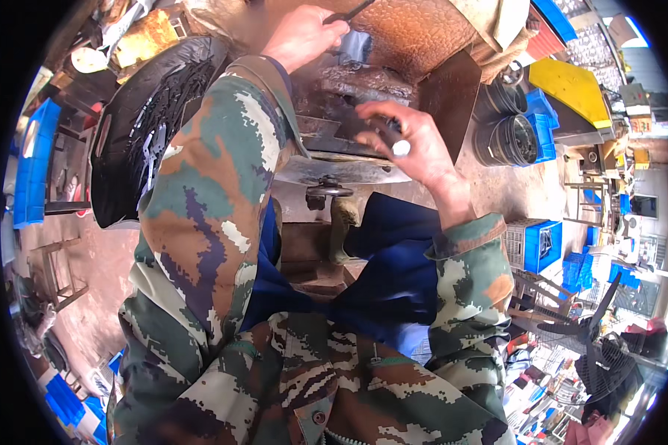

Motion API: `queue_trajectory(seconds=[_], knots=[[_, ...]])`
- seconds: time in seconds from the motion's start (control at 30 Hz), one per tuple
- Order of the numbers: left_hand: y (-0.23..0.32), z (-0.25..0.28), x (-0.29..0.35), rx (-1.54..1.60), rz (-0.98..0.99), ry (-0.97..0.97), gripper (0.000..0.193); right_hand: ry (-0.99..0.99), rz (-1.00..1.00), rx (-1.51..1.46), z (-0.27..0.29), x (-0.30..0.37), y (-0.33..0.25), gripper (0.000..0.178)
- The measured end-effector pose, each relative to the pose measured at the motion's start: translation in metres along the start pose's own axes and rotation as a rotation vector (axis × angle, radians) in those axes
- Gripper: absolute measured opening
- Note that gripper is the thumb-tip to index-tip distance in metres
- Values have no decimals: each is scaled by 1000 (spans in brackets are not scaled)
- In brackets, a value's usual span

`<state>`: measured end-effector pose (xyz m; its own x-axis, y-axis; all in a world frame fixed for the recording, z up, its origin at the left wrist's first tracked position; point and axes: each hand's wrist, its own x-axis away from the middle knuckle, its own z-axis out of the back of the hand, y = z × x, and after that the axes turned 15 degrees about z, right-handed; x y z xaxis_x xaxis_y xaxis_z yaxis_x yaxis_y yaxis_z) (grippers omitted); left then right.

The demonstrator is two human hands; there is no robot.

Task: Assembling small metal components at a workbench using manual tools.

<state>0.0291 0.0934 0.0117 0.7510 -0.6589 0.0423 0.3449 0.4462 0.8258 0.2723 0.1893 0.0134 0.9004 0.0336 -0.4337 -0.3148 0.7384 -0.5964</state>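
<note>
My left hand (304, 38), in a camouflage sleeve, reaches to the far side of the machine. Its fingers are closed on a thin dark strip (350, 12) that points up to the right. Nearer me, my right hand (417, 142) has its fingers curled round a short dark rod (393, 141) with a shiny round end; its other end is blurred. Between the hands lies the grimy metal machine bed (334, 127), with a bluish shiny block (355, 46) behind it. A small handwheel (329, 190) sits on the machine's near side.
To the left stands a large black tray (115, 170) holding many thin dark strips (156, 133). Black buckets (513, 141), a blue crate (545, 248) and a yellow panel (568, 93) stand right. A rusty metal guard (449, 93) borders the machine's right side.
</note>
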Motion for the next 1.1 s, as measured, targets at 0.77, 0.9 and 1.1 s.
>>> queue_trajectory(seconds=[0.77, 0.9, 1.1], knots=[[-40, -25, -8, -234, -94, -222, 25, 634, -618, -623, 37, -23, -7, 18], [-14, -20, -3, -2, -15, -318, 25, 799, -535, -796, 30, -42, 5, 16], [41, -18, 34, 366, 89, -511, 28, 867, -447, -800, 17, -59, 7, 14]])
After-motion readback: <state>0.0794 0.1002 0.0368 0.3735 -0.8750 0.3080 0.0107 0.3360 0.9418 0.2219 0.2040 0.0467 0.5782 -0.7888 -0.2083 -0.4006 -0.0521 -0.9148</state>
